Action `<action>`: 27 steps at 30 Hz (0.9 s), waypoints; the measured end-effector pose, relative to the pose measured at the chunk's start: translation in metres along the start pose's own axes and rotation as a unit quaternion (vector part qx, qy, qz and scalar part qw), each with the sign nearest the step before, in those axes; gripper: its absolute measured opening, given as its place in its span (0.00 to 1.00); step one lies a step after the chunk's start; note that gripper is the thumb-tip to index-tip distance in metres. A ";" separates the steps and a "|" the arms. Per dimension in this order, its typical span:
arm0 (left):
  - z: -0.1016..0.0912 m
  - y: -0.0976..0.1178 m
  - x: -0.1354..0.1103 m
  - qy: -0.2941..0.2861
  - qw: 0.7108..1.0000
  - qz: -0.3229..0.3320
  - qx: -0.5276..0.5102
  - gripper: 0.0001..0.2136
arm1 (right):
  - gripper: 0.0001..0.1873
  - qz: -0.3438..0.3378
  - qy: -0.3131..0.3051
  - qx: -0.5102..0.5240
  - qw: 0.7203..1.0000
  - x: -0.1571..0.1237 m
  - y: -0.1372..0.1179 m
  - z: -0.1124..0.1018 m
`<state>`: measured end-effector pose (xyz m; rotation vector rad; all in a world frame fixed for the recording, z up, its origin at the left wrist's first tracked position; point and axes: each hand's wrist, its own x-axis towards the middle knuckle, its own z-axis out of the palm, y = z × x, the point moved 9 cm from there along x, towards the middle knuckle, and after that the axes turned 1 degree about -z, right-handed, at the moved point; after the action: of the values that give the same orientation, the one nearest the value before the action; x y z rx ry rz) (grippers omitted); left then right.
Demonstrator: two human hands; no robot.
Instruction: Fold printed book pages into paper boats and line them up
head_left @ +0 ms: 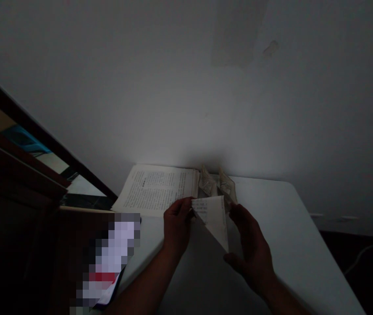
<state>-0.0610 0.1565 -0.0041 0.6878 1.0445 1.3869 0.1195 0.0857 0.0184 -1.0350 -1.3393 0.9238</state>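
Observation:
A sheet of printed paper folded into a triangle is held up over the table, one point directed down. My left hand pinches its left corner between thumb and fingers. On the other side, my right hand curls about the right edge, fingertips near the upper corner and thumb at the lower point. Just behind the triangle stand two folded paper shapes with pointed tips, a left one and a right one. Their lower parts are partly hidden by the paper.
An open book with printed text lies at the back left of the white table, close to the wall. A phone, its screen lit and blurred out, is at the left edge. A pale cable runs at the right.

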 end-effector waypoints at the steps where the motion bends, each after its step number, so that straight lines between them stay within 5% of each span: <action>1: 0.000 0.000 0.000 0.001 1.000 -0.001 -0.001 0.12 | 0.48 -0.002 0.002 0.000 1.000 0.000 -0.001 0.000; 11: 0.014 -0.006 -0.004 -0.097 0.995 -0.001 0.012 0.13 | 0.34 -0.019 0.053 0.025 0.998 0.002 -0.009 -0.008; 19: 0.020 -0.023 -0.011 -0.131 0.989 -0.063 0.024 0.18 | 0.26 0.005 0.085 0.026 0.996 0.001 -0.003 -0.016; 27: 0.028 -0.018 -0.015 -0.162 0.984 -0.069 0.015 0.18 | 0.17 0.026 0.108 0.008 0.994 0.005 -0.008 -0.018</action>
<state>-0.0265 0.1449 -0.0053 0.8169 0.8392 1.0969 0.1373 0.0866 0.0285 -1.1272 -1.1283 0.8341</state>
